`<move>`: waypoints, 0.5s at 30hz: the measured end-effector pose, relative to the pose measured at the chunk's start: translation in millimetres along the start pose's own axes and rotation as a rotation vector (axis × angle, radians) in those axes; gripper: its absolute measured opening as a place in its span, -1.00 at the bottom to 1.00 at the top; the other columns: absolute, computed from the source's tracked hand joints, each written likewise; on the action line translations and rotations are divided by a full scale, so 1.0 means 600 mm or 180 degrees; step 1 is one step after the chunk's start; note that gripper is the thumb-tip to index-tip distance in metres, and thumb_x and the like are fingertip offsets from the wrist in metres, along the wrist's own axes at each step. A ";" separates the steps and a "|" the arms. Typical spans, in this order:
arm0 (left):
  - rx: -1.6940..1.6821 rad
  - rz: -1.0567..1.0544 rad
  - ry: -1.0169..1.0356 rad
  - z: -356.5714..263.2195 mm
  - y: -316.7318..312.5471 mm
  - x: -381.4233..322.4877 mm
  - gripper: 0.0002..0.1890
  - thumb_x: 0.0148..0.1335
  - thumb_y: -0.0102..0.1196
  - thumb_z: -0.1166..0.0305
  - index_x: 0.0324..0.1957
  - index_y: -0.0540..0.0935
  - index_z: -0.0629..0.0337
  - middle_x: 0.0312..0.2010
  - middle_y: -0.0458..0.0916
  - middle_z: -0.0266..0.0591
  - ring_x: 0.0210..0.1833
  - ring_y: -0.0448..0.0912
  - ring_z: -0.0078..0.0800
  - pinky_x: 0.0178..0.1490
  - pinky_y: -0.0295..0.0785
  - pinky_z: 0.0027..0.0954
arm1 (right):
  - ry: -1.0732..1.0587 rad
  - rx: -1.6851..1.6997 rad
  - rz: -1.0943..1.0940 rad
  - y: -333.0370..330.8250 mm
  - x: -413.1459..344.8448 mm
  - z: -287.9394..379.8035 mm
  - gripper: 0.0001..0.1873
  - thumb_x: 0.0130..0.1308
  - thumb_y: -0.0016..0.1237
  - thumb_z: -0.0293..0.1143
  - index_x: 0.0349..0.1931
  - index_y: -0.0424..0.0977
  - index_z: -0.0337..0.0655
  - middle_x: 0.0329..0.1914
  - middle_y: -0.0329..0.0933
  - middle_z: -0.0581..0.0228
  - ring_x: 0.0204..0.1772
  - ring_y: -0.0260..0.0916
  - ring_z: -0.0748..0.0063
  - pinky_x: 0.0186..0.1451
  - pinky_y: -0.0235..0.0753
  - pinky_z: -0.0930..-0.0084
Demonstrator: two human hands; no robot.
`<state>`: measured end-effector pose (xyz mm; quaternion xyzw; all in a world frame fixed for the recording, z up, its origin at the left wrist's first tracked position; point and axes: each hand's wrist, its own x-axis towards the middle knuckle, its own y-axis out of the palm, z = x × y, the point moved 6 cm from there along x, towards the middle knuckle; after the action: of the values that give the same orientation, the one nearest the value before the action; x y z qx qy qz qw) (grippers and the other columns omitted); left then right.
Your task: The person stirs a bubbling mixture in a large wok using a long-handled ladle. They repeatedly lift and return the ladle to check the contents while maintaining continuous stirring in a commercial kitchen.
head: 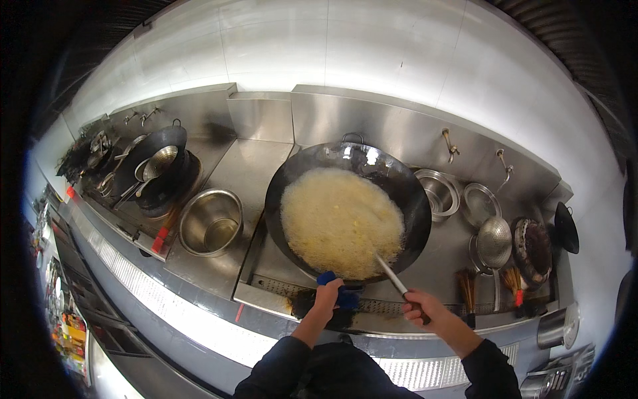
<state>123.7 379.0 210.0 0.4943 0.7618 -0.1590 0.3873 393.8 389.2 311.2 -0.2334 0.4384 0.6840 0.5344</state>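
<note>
A large black wok (423, 224) stands on the steel range before me. Pale yellow, foaming liquid (339, 219) fills much of it, with a few yellow bits at the surface. My left hand (329, 295) grips a blue cloth (326, 279) against the wok's near rim; whether a handle lies under the cloth cannot be seen. My right hand (426, 309) is closed around the dark handle end of a metal utensil (391, 273). Its shaft slants down into the foam, which hides the head.
A steel pot (187, 227) with some liquid stands left of the wok. Further left, a perforated strainer (162, 162) rests on another wok (130, 162). To the right are a steel container (428, 182), a perforated skimmer (494, 244), bamboo brushes (467, 287) and wall taps (451, 147).
</note>
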 end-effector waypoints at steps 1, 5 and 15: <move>0.0026 0.0003 -0.0004 -0.003 0.000 -0.002 -0.63 0.13 0.25 0.11 -0.19 0.50 0.15 -0.26 0.49 -0.18 -0.19 0.50 -0.23 -0.11 0.38 -0.11 | 0.0233 0.0292 0.0343 0.015 -0.004 -0.024 -0.63 0.57 -0.11 -0.34 0.29 0.31 -0.20 -0.42 0.26 0.41 -0.59 0.09 0.71 -0.68 0.11 0.69; 0.0134 -0.0040 -0.0191 0.003 -0.004 0.007 -0.61 0.12 0.26 0.09 -0.19 0.50 0.15 -0.27 0.49 -0.19 -0.18 0.52 -0.24 -0.08 0.37 -0.11 | 0.0685 0.1583 0.1480 0.065 -0.034 -0.099 -0.61 0.62 -0.19 -0.36 0.35 0.26 -0.30 -0.44 0.20 0.45 -0.58 0.13 0.76 -0.69 0.17 0.73; -0.0046 0.0117 -0.0144 0.009 -0.004 0.015 -0.65 0.08 0.30 0.07 -0.20 0.58 0.03 -0.30 0.55 -0.24 -0.25 0.55 -0.30 -0.27 0.46 -0.25 | 0.0013 0.1294 0.1452 0.063 -0.010 -0.169 -0.54 0.55 -0.10 -0.47 0.39 0.24 -0.28 -0.50 0.23 0.44 -0.61 0.21 0.67 -0.68 0.20 0.73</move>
<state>122.1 379.9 199.4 0.5017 0.7448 -0.1574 0.4109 345.4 298.3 277.9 -0.0186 0.6084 0.6841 0.4019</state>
